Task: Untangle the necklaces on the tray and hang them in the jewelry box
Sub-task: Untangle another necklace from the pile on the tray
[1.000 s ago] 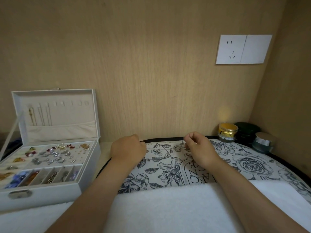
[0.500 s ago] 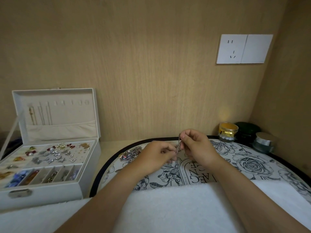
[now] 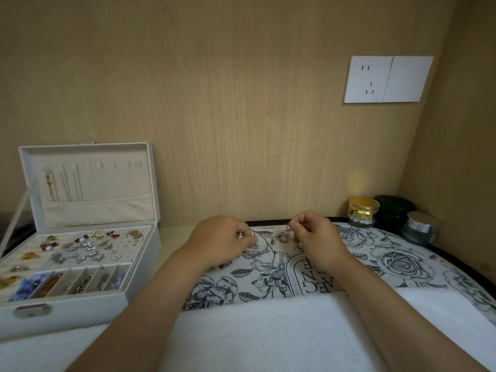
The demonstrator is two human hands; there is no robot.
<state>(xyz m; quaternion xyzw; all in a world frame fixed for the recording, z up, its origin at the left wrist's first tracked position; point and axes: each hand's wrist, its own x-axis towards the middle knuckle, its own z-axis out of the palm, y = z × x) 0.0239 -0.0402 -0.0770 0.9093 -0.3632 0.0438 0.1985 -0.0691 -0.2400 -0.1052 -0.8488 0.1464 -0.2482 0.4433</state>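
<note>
Necklace: thin necklace (image 3: pixel 284 236) with a small bead cluster, strung between both hands just above the tray (image 3: pixel 402 261).
Left hand (image 3: pixel 222 240): fingers curled, pinching one end.
Right hand (image 3: pixel 316 234): thumb and forefinger pinching the other end.
Jewelry box (image 3: pixel 80 304): open, left of the tray; hung chains (image 3: pixel 64 183) in the lid, earrings (image 3: pixel 94 245) in the base.
Edges: white towel (image 3: pixel 268 331) covers the tray's near edge; jars (image 3: pixel 363 210) crowd the far right corner.

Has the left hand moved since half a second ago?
Yes. The left hand has moved left, toward the jewelry box and away from the right hand, with the necklace pinched between them.
</note>
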